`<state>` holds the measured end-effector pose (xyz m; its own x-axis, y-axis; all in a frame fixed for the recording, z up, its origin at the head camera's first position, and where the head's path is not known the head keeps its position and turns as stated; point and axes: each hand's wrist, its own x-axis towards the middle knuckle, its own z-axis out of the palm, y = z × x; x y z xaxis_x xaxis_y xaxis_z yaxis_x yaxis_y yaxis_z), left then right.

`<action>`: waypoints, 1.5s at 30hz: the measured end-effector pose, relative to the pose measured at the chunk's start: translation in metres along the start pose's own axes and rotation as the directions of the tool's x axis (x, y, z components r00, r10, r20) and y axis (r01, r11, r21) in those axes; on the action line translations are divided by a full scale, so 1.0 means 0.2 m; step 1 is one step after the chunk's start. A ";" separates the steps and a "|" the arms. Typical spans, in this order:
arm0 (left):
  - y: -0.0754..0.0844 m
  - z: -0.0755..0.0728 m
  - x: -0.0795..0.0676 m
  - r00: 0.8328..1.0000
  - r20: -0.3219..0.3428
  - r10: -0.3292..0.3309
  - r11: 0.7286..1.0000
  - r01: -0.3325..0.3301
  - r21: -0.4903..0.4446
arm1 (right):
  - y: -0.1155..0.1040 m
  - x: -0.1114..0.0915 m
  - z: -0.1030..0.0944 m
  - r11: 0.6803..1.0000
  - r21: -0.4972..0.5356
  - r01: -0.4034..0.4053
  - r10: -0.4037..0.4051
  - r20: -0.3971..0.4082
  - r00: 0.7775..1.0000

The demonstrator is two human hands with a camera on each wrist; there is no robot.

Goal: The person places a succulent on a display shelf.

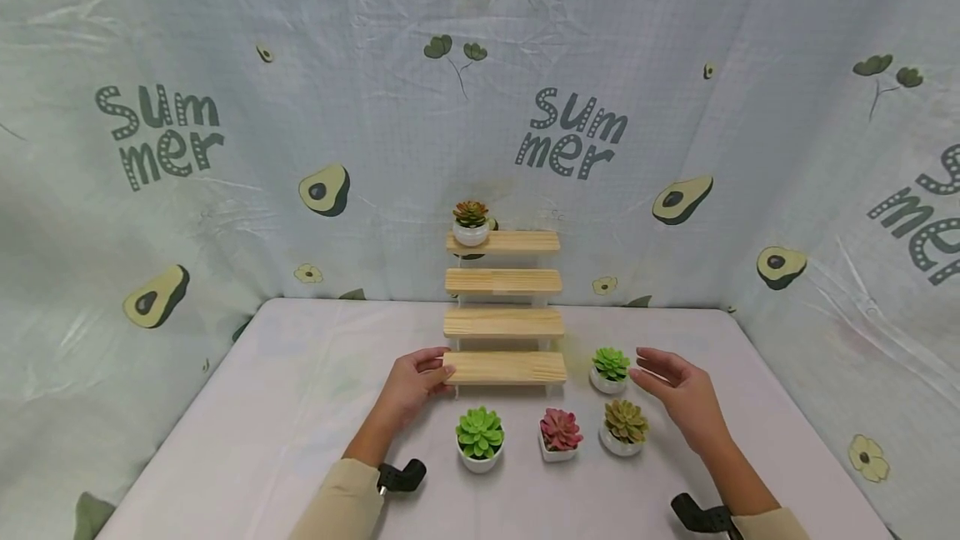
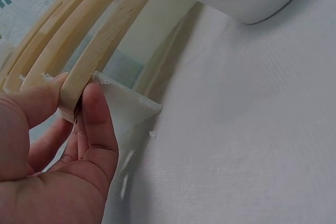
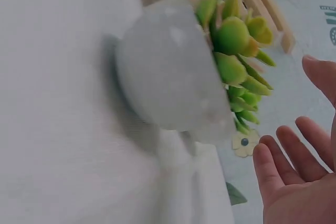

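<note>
My left hand (image 1: 411,388) pinches the left end of the lowest board of a tiered wooden shelf (image 1: 504,368). In the left wrist view, its thumb lies on one face of the board (image 2: 107,38) and the fingers on the other. To the right, my right hand (image 1: 681,400) is held with fingers apart beside a bright green potted succulent (image 1: 611,365), holding nothing. Just below that stands an olive-coloured succulent (image 1: 625,422) in a round white pot. The right wrist view shows my loosely spread fingers (image 3: 294,156) and a white pot (image 3: 168,72) close to the camera.
A red succulent in a square white pot (image 1: 559,433) and another green succulent (image 1: 480,438) stand in front of the shelf. On the top board's left end sits an orange-green succulent (image 1: 471,222). A printed curtain (image 1: 390,148) hangs behind the white table (image 1: 300,373).
</note>
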<state>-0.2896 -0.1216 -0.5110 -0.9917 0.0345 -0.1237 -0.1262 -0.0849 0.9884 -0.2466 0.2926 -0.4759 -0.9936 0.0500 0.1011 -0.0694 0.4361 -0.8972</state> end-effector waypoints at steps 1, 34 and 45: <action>0.00 0.00 0.00 1.000 0.000 -0.001 1.000 0.001 -0.001 | 0.01 -0.02 0.00 1.000 0.002 -0.016 0.016 -0.009 1.000; 0.01 -0.01 0.01 1.000 0.000 0.004 1.000 -0.004 0.016 | 0.09 -0.25 0.13 0.983 0.102 -0.155 0.139 0.156 0.978; 0.00 0.00 -0.01 1.000 0.002 0.012 1.000 -0.012 0.022 | 0.12 -0.25 0.14 0.985 0.057 -0.163 0.155 0.116 0.981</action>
<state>-0.2880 -0.1225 -0.5105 -0.9931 0.0351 -0.1117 -0.1137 -0.0630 0.9915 -0.2002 0.2755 -0.5150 -0.9959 0.0123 -0.0901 0.0883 0.3704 -0.9247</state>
